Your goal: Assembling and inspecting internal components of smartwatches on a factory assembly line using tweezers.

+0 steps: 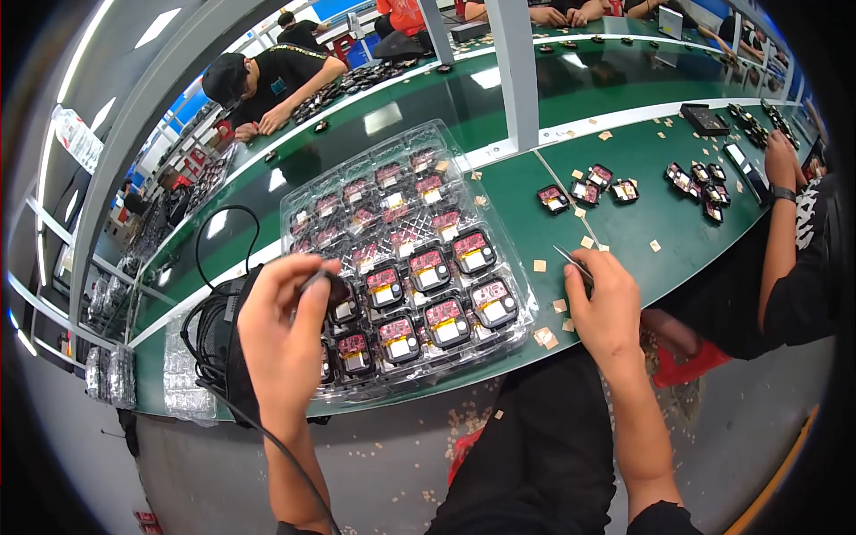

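Note:
My left hand (283, 325) is closed over the left part of a clear plastic tray (522, 290). Between its thumb and fingers is a small black-cased electronic module (337, 289), partly hidden by the fingers. Rows of similar modules sit in the tray's pockets, such as one module (448, 323) showing a red circuit board and a silvery-white battery. Right of the tray, my right hand (608, 303) closes around thin metal tweezers (571, 257). Their tips point up and left, above the green table, apart from any module.
Several loose modules (586, 191) lie beyond my right hand, with more (704, 187) farther right. Small tan squares (539, 266) dot the green surface (499, 192). A grey post (515, 80) rises behind the tray. Black cables (207, 348) coil at left. A co-worker's arm (781, 241) reaches in at right.

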The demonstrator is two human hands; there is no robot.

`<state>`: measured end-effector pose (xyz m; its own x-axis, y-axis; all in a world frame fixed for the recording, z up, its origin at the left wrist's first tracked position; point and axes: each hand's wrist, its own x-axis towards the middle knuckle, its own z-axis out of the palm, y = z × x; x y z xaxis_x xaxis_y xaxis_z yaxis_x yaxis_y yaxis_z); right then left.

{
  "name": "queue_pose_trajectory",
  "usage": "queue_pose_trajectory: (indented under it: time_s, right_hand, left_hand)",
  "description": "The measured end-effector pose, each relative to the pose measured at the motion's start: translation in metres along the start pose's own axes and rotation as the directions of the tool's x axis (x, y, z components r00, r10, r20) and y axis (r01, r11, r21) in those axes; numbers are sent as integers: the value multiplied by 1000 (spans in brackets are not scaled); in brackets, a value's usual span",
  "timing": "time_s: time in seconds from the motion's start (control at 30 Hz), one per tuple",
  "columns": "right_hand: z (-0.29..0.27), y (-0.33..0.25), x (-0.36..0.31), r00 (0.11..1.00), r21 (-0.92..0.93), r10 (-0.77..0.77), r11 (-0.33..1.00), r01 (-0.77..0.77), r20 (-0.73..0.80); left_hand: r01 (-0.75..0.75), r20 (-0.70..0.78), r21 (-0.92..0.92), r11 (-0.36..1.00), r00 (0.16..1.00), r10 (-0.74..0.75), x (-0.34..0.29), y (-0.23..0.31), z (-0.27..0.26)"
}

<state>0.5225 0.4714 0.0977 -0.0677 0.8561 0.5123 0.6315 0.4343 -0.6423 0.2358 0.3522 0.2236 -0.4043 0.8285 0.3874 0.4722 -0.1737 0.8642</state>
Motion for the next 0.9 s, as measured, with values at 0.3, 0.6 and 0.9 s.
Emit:
queue_pose_trajectory:
  time_s: [0.3, 0.6, 0.9]
  right_hand:
    - [-3, -3, -1, 1000, -25, 8, 1000, -8, -17]
    - [-1, -10, 32, 977, -360, 102, 932, -29, 187]
    - [6, -2, 27, 969, -362, 79, 932, 11, 235]
  left_hand:
    - [-47, 16, 464, 885, 999, 45, 56, -51, -2]
    - [-262, 199, 707, 657, 965, 170, 46, -50, -9]
    - [-264, 192, 682, 682, 964, 182, 29, -38, -5]
